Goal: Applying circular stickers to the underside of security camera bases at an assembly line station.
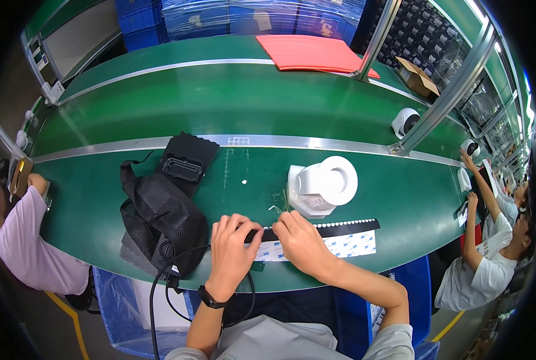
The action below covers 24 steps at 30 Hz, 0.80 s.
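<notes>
A long black strip with a row of white dots along its far edge lies across the near part of the bench. Beneath its near side runs white backing paper with blue print. My left hand is closed, thumb and fingers pinching the strip near its left end. My right hand is closed on the strip just to the right, fingertips pressed together over its far edge; what lies under them is hidden. Beyond my right hand stand white rounded plastic housings, with several small thin pieces beside them.
A black mesh bag and a black scalloped sheet lie at left. Metal rails and a post bound the green conveyor, which carries a white camera. Blue bins stand below. Co-workers sit at both sides.
</notes>
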Tool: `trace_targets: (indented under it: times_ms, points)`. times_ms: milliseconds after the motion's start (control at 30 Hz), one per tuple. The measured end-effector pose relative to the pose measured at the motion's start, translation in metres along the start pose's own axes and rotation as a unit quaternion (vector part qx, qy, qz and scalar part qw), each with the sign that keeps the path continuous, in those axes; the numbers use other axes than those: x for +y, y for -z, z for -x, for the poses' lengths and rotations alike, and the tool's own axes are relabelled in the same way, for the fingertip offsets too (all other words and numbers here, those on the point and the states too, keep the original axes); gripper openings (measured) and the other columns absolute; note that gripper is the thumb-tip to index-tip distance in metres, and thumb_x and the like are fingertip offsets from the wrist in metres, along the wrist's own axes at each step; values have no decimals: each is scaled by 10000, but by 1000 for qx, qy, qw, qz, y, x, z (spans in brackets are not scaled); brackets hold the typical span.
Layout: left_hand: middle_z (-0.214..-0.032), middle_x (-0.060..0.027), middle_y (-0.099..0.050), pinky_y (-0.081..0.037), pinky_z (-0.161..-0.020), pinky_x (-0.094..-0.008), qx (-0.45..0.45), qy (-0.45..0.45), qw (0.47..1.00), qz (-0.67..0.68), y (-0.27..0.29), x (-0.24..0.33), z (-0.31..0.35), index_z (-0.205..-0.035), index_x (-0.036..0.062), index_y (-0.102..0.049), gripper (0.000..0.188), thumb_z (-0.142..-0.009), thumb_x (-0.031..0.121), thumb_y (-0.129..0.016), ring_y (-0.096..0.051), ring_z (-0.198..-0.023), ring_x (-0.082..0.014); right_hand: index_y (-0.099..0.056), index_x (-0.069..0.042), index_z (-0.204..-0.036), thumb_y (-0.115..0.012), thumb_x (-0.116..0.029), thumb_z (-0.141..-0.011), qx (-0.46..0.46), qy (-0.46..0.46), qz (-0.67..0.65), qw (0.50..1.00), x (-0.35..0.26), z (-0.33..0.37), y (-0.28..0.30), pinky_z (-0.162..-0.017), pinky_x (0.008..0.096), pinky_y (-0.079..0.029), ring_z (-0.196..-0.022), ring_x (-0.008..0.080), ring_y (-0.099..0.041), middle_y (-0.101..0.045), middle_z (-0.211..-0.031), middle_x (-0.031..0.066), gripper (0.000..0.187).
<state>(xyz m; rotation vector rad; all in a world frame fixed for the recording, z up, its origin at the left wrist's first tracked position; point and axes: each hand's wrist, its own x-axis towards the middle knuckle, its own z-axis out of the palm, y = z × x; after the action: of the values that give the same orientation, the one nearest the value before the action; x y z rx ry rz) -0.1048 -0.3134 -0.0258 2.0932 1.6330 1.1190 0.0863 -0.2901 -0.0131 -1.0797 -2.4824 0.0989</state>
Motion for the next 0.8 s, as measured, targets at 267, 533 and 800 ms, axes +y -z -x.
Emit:
trace_targets:
  times_ms: [267,533,800]
  points:
    - [-820,-73,-708,-478,-759,-396,70,74,994,37,5,-4,-15,-832,9,-714,109,-833,62,-809,-657,-776,-263,-616,29,-920,-650,14,-739,19,22,9,1000,-6,8,0,-777,391,-535,-895,294,-583,-541,-932,141,184]
    - [-907,-135,-739,-520,-786,-411,91,79,992,41,3,-7,-21,-1047,-33,-743,222,-855,60,-804,-684,-875,-300,-614,32,-935,-655,3,-745,21,22,5,1000,-3,10,-1,-795,391,-530,-896,296,-580,-536,-928,140,196]
    - [-1057,-80,-665,-479,-905,-419,-78,-12,996,32,-11,-1,-3,-1114,21,-750,289,-841,99,-810,-608,-1030,-299,-602,25,-963,-661,16,-746,51,33,-16,998,10,5,-8,-790,407,-525,-896,314,-581,-537,-935,145,225]
